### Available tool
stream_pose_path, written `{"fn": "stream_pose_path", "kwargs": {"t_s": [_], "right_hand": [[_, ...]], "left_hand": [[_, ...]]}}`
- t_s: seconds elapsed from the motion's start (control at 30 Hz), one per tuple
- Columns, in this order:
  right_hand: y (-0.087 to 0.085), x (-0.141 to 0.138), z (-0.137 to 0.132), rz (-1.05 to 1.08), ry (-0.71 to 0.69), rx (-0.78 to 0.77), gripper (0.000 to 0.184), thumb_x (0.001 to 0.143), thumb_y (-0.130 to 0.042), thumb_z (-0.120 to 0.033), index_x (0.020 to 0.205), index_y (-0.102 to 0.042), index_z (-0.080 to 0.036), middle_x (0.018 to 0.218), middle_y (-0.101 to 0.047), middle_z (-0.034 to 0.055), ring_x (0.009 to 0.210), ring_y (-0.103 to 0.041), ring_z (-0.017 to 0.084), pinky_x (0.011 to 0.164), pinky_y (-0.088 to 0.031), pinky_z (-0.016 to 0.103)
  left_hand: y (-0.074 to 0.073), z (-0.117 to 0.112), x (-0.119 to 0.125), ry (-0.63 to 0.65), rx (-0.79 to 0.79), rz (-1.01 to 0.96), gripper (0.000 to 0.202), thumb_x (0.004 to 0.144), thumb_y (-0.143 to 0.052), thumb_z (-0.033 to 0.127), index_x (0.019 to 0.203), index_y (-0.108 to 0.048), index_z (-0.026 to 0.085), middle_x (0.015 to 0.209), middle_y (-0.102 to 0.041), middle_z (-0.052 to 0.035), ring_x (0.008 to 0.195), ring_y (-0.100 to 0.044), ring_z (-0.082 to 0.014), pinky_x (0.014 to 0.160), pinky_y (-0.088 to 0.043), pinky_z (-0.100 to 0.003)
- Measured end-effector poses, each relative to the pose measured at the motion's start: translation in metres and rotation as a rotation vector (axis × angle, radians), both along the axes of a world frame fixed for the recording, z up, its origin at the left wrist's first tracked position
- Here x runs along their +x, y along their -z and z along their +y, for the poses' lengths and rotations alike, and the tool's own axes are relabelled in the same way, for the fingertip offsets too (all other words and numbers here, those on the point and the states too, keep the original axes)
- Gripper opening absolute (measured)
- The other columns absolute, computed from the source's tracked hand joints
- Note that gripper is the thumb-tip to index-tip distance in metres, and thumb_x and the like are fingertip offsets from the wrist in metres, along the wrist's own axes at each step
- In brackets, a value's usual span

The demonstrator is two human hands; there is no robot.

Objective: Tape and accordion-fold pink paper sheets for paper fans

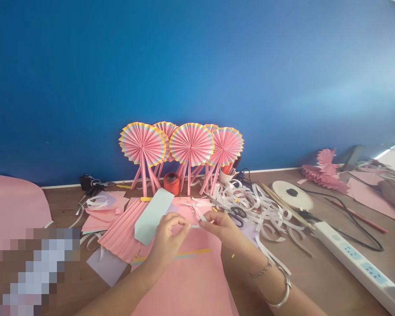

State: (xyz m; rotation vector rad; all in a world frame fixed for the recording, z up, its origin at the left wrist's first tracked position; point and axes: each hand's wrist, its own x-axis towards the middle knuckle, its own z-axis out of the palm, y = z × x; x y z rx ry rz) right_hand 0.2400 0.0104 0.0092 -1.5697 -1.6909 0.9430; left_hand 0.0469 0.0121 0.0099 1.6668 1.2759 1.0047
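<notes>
Centrally, low in frame — left hand [167, 237] and right hand [219, 224] meet over pink paper [191, 281] on the bench [325, 272], fingers of both pinched shut on a thin strip [195, 226] stretched between them. Pink fans [181, 147] stand behind, against the blue wall; white curls [250, 199] to the right.
</notes>
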Motion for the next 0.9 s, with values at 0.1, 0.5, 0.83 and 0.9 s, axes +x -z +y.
{"fn": "stream_pose_path", "kwargs": {"t_s": [0.1,0.5,0.83,0.9], "right_hand": [[0.002,0.017,0.005,-0.097,0.130,0.048,0.028,0.081,-0.054,-0.039,0.065,-0.063,-0.017,0.063,-0.055,0.0015,0.063,-0.052,0.017,0.058,-0.042,0.028],[-0.018,-0.012,-0.017,0.135,-0.020,0.017,0.019,0.079,-0.061,-0.038,0.072,-0.066,-0.021,0.106,-0.061,0.0068,0.101,-0.055,0.024,0.085,-0.040,0.037],[0.005,0.003,-0.043,0.002,-0.082,-0.117,0.019,0.079,-0.053,-0.024,0.061,-0.052,-0.019,0.078,-0.049,0.0020,0.081,-0.047,0.018,0.069,-0.038,0.030],[0.009,0.002,-0.045,-0.032,-0.087,-0.138,0.018,0.078,-0.051,-0.020,0.060,-0.050,-0.019,0.078,-0.048,0.0020,0.081,-0.047,0.018,0.068,-0.038,0.029]], "left_hand": [[0.002,0.004,-0.005,-0.040,-0.017,-0.014,0.015,0.076,-0.055,0.033,0.067,-0.061,0.022,0.087,-0.062,-0.0027,0.090,-0.057,-0.0215,0.087,-0.044,-0.037],[0.003,-0.003,0.001,0.027,-0.020,-0.038,0.018,0.080,-0.054,0.034,0.069,-0.061,0.022,0.083,-0.062,-0.0023,0.086,-0.057,-0.0202,0.083,-0.045,-0.035],[0.029,-0.045,-0.014,0.415,0.446,0.509,0.022,0.085,-0.044,0.004,0.078,-0.058,0.020,0.081,-0.059,-0.0018,0.076,-0.051,-0.0182,0.068,-0.041,-0.032],[0.040,-0.052,-0.015,0.494,0.524,0.658,0.021,0.079,-0.046,-0.001,0.079,-0.055,0.018,0.081,-0.057,-0.0023,0.072,-0.050,-0.0180,0.065,-0.041,-0.031]]}}
